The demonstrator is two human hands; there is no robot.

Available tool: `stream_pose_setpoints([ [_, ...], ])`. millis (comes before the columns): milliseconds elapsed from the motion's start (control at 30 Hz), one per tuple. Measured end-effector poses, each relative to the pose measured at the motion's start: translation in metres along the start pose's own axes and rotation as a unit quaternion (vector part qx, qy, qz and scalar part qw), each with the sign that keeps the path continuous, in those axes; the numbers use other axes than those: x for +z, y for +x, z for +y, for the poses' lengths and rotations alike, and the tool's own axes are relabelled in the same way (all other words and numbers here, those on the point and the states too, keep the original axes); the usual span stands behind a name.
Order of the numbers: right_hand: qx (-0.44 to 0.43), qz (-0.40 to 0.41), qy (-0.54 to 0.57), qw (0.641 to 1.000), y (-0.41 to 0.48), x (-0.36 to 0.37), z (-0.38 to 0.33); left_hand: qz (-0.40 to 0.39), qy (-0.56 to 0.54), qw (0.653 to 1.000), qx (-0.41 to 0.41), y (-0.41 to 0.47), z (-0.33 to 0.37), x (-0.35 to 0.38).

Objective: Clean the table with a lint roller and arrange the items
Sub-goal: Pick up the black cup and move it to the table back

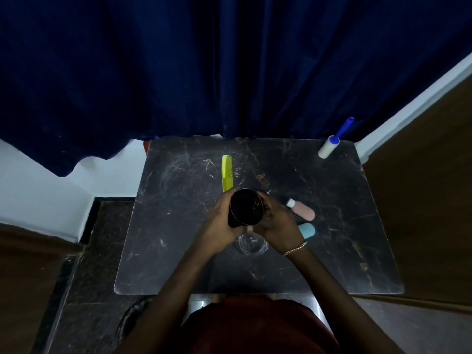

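Over on the left, the dark marble-patterned table (158, 251) shows me scuffed surface with pale streaks and small flecks. Next comes the yellow-green plastic comb (227, 172), lying flat and pointing away from me, its near end just behind the hands.

At the middle, my left hand (219, 226) wraps its fingers round one side of the black round canister (245, 206), which is lifted off the table and tilted so its dark top faces the camera. My right hand (275, 223) curls round the other side. Whether a lid is on it I cannot tell. Beneath both hands a clear glass bowl (252, 245) rests on the table.

Right of that lie the pink tube (302, 209) with its white cap and, nearer me, a light blue rounded case (307, 231), slightly apart. At the far right corner lies the white lint roller (329, 146), untouched, its blue handle poking past the edge toward the navy curtain (229, 60).

I judge this to be item handling rather than rolling. The next move calls for setting the canister down clear of the glass bowl, then freeing a hand to reach that far corner.
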State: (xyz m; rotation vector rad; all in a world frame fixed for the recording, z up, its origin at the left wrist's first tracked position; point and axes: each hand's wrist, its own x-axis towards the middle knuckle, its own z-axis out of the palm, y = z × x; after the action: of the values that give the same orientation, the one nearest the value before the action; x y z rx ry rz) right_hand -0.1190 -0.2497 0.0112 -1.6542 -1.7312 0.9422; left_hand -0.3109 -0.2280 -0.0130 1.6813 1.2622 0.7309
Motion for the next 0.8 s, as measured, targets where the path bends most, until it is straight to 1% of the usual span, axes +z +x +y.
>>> stream_pose_setpoints([
  [167,-0.002,0.017,0.016,1.000,-0.019,-0.021,-0.001,-0.014,0.008,0.999,0.028,-0.003,0.019,0.008],
  [333,0.002,0.012,0.035,0.999,-0.031,-0.039,-0.005,-0.013,0.002,0.999,0.031,-0.008,0.033,0.011],
  [500,0.008,0.000,0.063,0.998,-0.037,-0.058,-0.015,0.005,-0.004,1.000,0.024,-0.017,0.055,0.010],
  [633,-0.019,-0.004,0.076,0.997,-0.040,-0.076,-0.030,0.016,-0.024,0.999,0.021,-0.023,0.071,0.004],
  [800,-0.078,-0.012,0.074,0.994,-0.037,-0.098,-0.059,0.057,-0.014,0.998,0.026,-0.037,0.102,-0.017],
])
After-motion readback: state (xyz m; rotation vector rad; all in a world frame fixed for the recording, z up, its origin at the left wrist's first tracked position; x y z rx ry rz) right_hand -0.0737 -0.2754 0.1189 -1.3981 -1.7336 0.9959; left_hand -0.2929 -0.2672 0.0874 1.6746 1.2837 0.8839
